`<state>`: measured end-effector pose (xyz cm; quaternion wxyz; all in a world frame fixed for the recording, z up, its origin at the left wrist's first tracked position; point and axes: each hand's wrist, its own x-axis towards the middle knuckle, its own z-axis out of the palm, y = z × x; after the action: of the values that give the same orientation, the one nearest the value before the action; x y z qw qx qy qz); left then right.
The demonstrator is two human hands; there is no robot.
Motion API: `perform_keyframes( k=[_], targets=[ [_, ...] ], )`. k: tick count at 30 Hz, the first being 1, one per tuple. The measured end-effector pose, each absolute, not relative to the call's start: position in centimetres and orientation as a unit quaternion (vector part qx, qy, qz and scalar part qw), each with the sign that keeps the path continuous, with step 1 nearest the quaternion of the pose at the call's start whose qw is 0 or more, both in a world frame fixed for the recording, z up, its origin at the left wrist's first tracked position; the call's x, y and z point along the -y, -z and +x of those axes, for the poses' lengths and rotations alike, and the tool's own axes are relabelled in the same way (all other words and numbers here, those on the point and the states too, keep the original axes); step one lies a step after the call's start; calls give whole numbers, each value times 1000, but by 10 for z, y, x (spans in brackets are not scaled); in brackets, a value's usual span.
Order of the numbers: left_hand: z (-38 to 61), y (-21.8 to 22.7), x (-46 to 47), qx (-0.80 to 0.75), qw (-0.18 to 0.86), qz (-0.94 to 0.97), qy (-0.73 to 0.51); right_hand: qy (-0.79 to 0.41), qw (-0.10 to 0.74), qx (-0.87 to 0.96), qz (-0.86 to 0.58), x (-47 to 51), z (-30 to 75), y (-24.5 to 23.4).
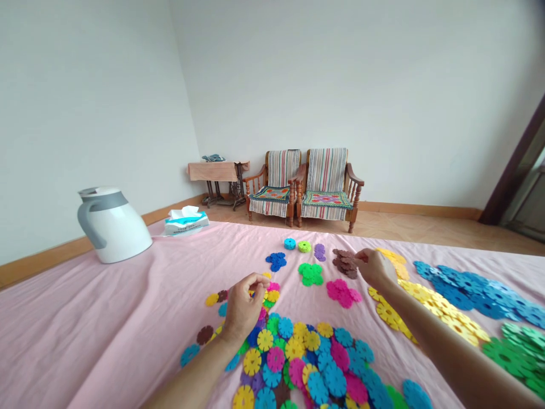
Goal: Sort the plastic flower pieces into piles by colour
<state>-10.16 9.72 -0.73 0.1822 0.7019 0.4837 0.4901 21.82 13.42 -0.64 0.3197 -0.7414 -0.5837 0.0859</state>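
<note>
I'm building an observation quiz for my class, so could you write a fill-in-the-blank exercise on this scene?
1. The small pile of discs that the right hand touches is ____.
2. The cloth under the discs is ____.
3. In the picture, the white kettle stands to the ____ of the tissue pack.
4. By the far wall stand ____ wooden armchairs.
Missing words: brown; pink; left; two.

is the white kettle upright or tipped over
Upright: the white kettle stands on its broad base on the pink cloth, with its grey lid on top and its handle at the side.
</note>
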Motion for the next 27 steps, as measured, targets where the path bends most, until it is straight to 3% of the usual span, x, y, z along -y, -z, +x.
perform_keyframes(
  k=[12,21,27],
  targets=[
    [-101,7,-97,-484,173,711,-479,-238,221,721,-613,1,178,-13],
    [-101,5,-98,-481,185,708,-483,-284,180,722,-604,12,192,-11],
    [-101,7,-98,-489,185,709,-473,-255,207,721,-610,9,186,-9]
  ],
)
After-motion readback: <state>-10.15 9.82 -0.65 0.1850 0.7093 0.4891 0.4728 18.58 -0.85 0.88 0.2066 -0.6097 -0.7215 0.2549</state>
